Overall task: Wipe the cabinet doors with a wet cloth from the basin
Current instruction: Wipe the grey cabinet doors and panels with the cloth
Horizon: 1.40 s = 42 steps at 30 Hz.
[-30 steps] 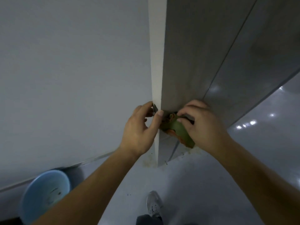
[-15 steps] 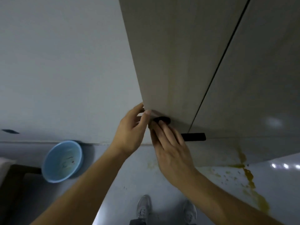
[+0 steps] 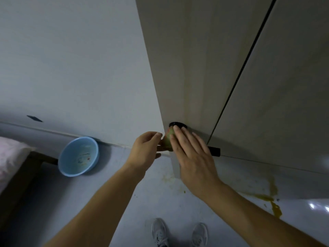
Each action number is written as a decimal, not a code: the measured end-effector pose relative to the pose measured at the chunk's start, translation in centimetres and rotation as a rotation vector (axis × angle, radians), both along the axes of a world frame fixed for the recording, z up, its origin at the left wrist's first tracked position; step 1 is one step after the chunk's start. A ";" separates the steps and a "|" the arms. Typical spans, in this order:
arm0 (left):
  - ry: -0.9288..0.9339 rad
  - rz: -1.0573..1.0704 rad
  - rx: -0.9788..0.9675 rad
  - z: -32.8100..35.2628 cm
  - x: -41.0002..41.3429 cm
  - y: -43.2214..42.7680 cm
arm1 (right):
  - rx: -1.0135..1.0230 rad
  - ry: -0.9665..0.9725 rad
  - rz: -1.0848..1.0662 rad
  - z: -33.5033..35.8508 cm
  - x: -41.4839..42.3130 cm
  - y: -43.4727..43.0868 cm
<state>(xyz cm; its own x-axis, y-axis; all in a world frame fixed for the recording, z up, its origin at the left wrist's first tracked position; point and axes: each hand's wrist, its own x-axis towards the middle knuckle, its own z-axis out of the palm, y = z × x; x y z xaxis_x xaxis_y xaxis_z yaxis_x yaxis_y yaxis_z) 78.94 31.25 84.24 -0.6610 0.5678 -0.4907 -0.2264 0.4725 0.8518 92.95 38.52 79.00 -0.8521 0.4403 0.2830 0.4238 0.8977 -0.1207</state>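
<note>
We find the right hand point(image 3: 192, 154), fingers now straightened, pressing the cloth point(image 3: 167, 139) on the door point(image 3: 187, 68), left hand point(image 3: 145, 151) pinching its edge: wiping resumes.

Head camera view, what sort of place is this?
Probably a bedroom at home: tall cabinet doors, the corner of a bed with pink bedding at left, and a blue basin on the floor.

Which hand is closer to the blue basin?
Left. The left hand is at the cabinet door edge, toward the basin; the right hand lies flat against the door, farther off.
</note>
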 end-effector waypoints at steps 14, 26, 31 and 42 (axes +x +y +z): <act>-0.006 -0.046 0.042 -0.1 1.6 1.9 | -0.053 -0.018 -0.087 -0.2 4.2 2.0; -0.051 -0.029 -0.015 0.2 1.1 2.5 | -1.455 0.931 -0.641 3.0 2.9 2.1; -0.056 -0.044 -0.025 0.2 0.8 2.5 | -1.670 0.985 -0.806 2.6 4.5 2.5; -0.065 -0.048 -0.097 0.2 0.2 2.2 | -1.948 1.343 -0.845 4.1 -1.7 -1.2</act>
<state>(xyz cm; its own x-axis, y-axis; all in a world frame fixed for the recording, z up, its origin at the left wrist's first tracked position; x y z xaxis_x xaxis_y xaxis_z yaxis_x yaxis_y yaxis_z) 79.17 33.48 84.48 -0.5991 0.5458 -0.5858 -0.2554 0.5631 0.7859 91.21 37.32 83.14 -0.2577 0.7160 -0.6487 -0.4719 -0.6792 -0.5622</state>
